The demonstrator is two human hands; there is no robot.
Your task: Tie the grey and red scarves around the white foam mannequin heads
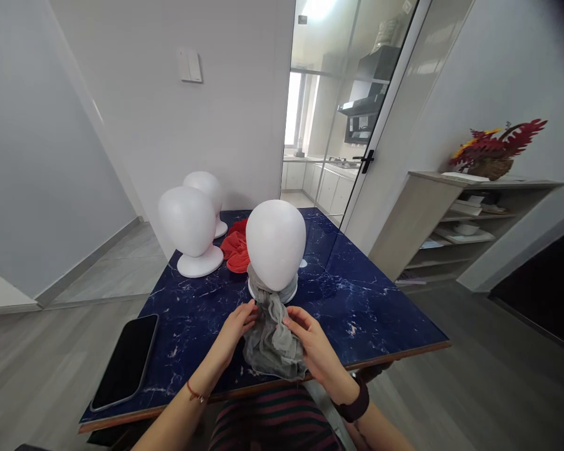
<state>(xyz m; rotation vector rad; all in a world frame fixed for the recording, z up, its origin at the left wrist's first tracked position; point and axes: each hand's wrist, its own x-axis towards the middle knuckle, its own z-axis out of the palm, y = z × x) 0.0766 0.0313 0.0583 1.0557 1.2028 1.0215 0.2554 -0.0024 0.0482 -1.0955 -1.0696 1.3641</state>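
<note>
A white foam mannequin head stands upright at the middle of the table, with a sheer grey scarf around its neck. The scarf's gathered, twisted length hangs forward and spreads over the table near the front edge. My right hand pinches the scarf's folds from the right side, between thumb and fingers. On the left side, my left hand rests its fingertips against the scarf just below the head's base, fingers slightly bent and apart. The base is partly covered by the scarf.
Two more white mannequin heads stand at the back left, beside a crumpled red cloth. A black tablet lies at the left edge of the dark blue marbled table. To the right stands a shelf unit.
</note>
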